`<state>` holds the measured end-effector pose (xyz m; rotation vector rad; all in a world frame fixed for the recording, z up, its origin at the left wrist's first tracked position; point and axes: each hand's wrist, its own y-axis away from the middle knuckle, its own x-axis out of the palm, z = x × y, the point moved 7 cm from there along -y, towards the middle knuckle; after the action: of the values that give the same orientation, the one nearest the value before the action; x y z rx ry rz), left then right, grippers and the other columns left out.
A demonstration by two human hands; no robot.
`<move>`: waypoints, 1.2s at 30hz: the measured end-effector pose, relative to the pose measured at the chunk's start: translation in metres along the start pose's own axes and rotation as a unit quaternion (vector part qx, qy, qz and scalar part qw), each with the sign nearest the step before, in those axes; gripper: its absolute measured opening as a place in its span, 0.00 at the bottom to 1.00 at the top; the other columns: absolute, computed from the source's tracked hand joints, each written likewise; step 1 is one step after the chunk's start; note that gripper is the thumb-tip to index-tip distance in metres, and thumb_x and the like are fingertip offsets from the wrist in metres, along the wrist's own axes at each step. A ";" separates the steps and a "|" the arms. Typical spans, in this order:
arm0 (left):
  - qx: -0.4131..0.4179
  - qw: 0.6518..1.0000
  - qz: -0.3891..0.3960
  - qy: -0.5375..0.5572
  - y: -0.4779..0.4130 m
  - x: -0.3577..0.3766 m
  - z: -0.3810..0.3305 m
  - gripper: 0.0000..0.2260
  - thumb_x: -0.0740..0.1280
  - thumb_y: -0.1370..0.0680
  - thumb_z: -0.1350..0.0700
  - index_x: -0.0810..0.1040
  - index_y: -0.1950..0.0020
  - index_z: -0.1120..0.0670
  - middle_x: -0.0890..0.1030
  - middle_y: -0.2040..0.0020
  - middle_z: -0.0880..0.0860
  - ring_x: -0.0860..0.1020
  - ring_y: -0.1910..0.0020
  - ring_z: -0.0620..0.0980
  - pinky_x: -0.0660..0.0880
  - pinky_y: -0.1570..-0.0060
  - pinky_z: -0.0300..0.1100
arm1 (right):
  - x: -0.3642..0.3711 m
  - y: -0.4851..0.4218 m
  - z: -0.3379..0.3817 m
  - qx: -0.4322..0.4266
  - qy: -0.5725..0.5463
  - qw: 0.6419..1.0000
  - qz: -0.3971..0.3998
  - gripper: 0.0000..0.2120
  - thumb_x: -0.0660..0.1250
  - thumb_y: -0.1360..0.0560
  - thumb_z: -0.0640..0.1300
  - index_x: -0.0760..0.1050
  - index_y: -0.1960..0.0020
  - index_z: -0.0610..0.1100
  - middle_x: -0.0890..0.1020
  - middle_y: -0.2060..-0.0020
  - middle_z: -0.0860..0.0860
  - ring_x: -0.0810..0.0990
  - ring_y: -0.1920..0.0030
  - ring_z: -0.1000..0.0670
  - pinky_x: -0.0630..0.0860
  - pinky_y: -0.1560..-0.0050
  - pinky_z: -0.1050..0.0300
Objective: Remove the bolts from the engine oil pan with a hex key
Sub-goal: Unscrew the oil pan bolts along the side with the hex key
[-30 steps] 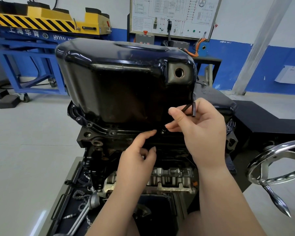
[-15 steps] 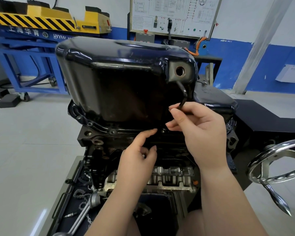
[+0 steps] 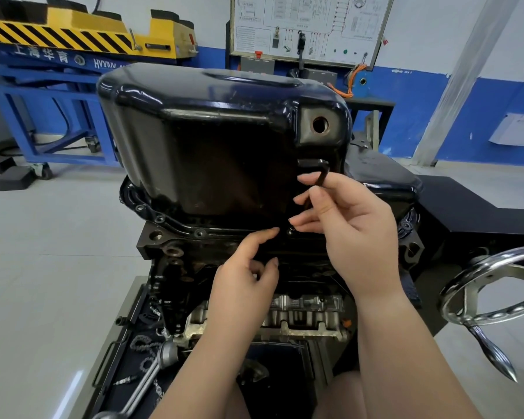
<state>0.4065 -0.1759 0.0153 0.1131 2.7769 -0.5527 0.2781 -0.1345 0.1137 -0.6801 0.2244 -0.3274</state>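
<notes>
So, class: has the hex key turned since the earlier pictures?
Yes. The hex key has swung up and left, toward the drain hole, pinched by the right hand.

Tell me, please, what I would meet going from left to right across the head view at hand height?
Blue steel frame → left hand → right hand → chrome handwheel.

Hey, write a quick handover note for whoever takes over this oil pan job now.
Right hand pinches the hex key, tip down at a flange bolt. Left hand holds nothing, index finger by that bolt. Oil pan sits on the engine. Three bolts show farther left on its rim. No removed bolts in view. To do: this bolt, then the rest.
</notes>
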 end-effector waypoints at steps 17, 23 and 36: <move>-0.001 1.000 -0.002 -0.005 0.000 -0.001 -0.002 0.23 0.67 0.26 0.57 0.69 0.47 0.26 0.75 0.74 0.51 0.67 0.79 0.40 0.65 0.76 0.28 | -0.001 -0.004 0.001 0.010 -0.003 1.000 0.009 0.09 0.63 0.22 0.36 0.79 0.50 0.47 0.82 0.61 0.49 0.84 0.64 0.50 0.81 0.61 0.57; 0.002 1.000 0.003 -0.004 0.000 0.000 0.000 0.22 0.67 0.25 0.57 0.70 0.44 0.28 0.74 0.75 0.50 0.68 0.78 0.41 0.66 0.75 0.30 | -0.008 -0.006 -0.003 0.029 -0.017 0.999 -0.031 0.05 0.69 0.26 0.36 0.74 0.58 0.37 0.82 0.64 0.47 0.83 0.68 0.50 0.81 0.66 0.55; 0.002 1.000 0.003 0.001 0.000 0.001 0.000 0.22 0.67 0.25 0.57 0.70 0.44 0.29 0.71 0.77 0.48 0.66 0.79 0.41 0.65 0.77 0.30 | -0.001 -0.003 0.005 -0.035 0.079 0.996 -0.017 0.10 0.65 0.24 0.38 0.78 0.56 0.52 0.82 0.63 0.53 0.81 0.64 0.54 0.79 0.61 0.58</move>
<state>0.4055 -0.1758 0.0152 0.1216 2.7764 -0.5567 0.2780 -0.1333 0.1191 -0.7281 0.3755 -0.4086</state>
